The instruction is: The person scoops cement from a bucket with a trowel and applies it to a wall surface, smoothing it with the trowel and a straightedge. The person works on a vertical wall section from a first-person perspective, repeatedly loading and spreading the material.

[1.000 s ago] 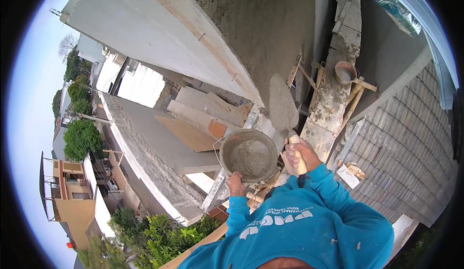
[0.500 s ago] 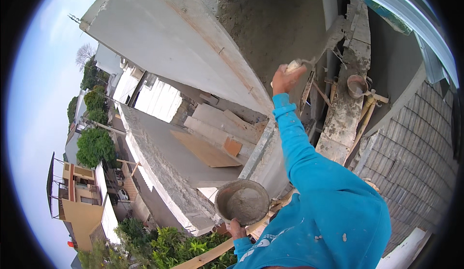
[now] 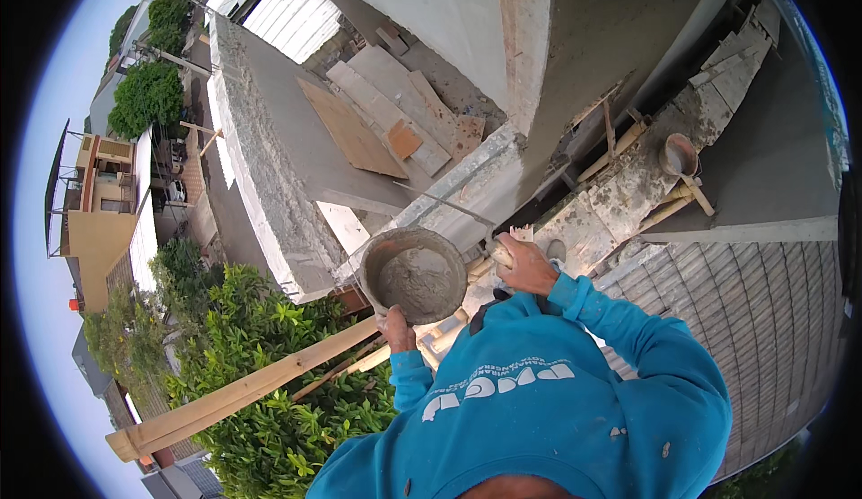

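1. Grip, left: the bare left hand (image 3: 395,328) was closed on the near rim of a dark grey, round bucket (image 3: 458,276).
2. Grip, right: the bare right hand (image 3: 527,266) was wrapped around the pale wooden handle (image 3: 510,254) of a trowel. A thin grey metal blade (image 3: 446,205), seen almost edge-on, reached far and left from that hand, passing beyond the bucket.
3. Bucket: it stood left of the right hand, in front of the person's body, its mouth facing up. It contained wet grey mortar (image 3: 417,279) with an uneven surface. Whether anything besides the left hand bore its weight could not be told.
4. Clothing: a bright blue long-sleeved sweatshirt (image 3: 557,400) with white print covered the person's trunk and arms.
5. Right side: a mortar-stained pale plank walkway (image 3: 620,196) ran far and right, bearing a small reddish-brown round bucket (image 3: 666,160). A grey tiled roof (image 3: 745,319) lay nearer.
6. Left side: a long grey concrete wall (image 3: 256,171) with a rough top ran far. Nearer, a light brown squared timber (image 3: 242,387) crossed above a leafy green tree (image 3: 260,346).
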`<control>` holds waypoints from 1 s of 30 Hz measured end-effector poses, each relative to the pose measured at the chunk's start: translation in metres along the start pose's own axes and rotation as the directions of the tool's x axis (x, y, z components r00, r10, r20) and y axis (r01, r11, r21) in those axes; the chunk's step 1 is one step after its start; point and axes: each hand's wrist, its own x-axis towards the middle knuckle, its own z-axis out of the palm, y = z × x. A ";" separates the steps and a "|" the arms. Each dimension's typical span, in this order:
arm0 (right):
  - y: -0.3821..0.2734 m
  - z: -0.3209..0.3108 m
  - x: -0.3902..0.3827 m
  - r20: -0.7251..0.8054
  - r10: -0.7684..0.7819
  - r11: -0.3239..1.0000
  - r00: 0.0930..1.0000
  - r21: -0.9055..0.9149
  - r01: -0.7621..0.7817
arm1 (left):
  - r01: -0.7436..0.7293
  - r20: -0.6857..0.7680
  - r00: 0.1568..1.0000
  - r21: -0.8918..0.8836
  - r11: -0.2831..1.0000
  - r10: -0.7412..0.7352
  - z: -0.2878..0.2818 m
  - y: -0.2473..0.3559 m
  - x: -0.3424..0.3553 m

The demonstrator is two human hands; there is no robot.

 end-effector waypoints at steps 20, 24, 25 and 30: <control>0.038 -0.023 -0.033 0.720 0.288 0.379 0.631 0.520 -0.766 | -0.084 0.343 0.939 0.186 0.979 0.015 0.160 0.026 -0.030; 0.044 -0.019 -0.051 0.645 0.313 0.233 0.698 0.660 -0.714 | -0.001 0.345 0.936 0.198 0.980 -0.069 0.174 0.021 -0.027; 0.043 -0.020 -0.056 0.652 0.295 0.208 0.699 0.670 -0.713 | 0.003 0.328 0.942 0.191 0.982 -0.067 0.176 0.019 -0.026; 0.021 -0.038 -0.077 0.477 0.222 -0.070 0.850 0.878 -0.474 | 0.028 0.344 0.935 0.173 0.984 -0.087 0.166 0.010 -0.011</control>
